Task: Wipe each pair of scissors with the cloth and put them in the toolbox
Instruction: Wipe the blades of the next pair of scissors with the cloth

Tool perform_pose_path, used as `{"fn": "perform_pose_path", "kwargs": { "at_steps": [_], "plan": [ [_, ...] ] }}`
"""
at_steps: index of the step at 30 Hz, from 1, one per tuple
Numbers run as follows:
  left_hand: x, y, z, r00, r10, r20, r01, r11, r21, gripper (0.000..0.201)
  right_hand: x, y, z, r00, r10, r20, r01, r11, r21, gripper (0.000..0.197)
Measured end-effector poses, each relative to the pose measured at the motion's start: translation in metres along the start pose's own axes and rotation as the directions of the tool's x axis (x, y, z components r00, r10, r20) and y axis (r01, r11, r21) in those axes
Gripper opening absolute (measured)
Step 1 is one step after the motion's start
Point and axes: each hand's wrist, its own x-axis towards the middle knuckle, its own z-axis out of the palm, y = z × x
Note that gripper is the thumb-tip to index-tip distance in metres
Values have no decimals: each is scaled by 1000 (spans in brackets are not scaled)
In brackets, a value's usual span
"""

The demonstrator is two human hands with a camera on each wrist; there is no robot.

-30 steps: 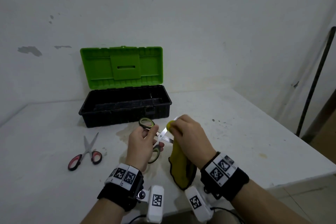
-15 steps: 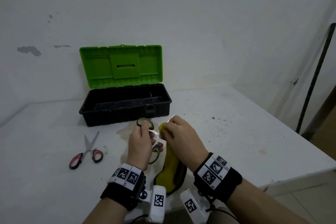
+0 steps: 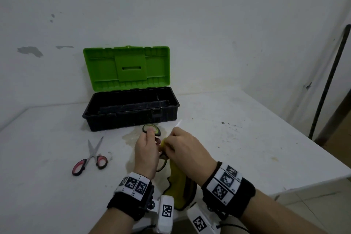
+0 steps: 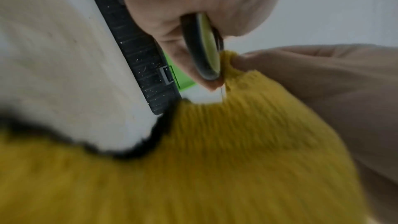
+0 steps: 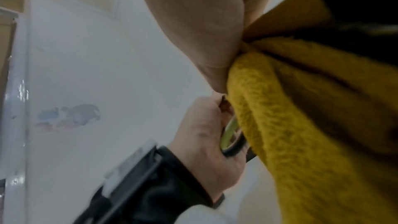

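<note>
My left hand (image 3: 147, 150) grips the green-and-black handled scissors (image 3: 152, 129) by their handles, just in front of the toolbox. My right hand (image 3: 180, 144) pinches the yellow cloth (image 3: 179, 182) around the blades close to the pivot; one blade tip (image 3: 179, 123) sticks out beyond the knuckles. The cloth hangs down to the table. In the left wrist view the scissors handle (image 4: 204, 48) sits in my fingers beside the bunched cloth (image 4: 237, 142). The right wrist view shows the cloth (image 5: 301, 117) and my left hand (image 5: 206, 134) on the handle. A red-handled pair of scissors (image 3: 91, 157) lies on the table to the left.
The black toolbox (image 3: 131, 118) stands open at the back, its green lid (image 3: 126, 68) upright against the wall. The white table (image 3: 247, 138) has a stained patch in front of the box; its right edge drops off near a dark pole (image 3: 330, 81).
My right hand has slid the cloth along the blades toward the handles, closer to my left hand. More of the blade tip now shows beyond the knuckles.
</note>
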Motion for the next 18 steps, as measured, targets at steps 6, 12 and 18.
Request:
{"fn": "perform_pose_path", "kwargs": {
  "at_steps": [6,12,18],
  "plan": [
    [-1,-1,-1,997,37,61,-39,999,24,51,-1,-5,-4,999,-16,-38,17,999,37,20],
    [-4,-3,-3,997,71,44,-73,996,59,45,-5,6,2,999,35,-11,-34,999,33,21],
    [-2,-2,2,997,15,70,-13,1000,-27,39,-8,14,-11,993,14,-120,-7,998,58,17]
  ]
}}
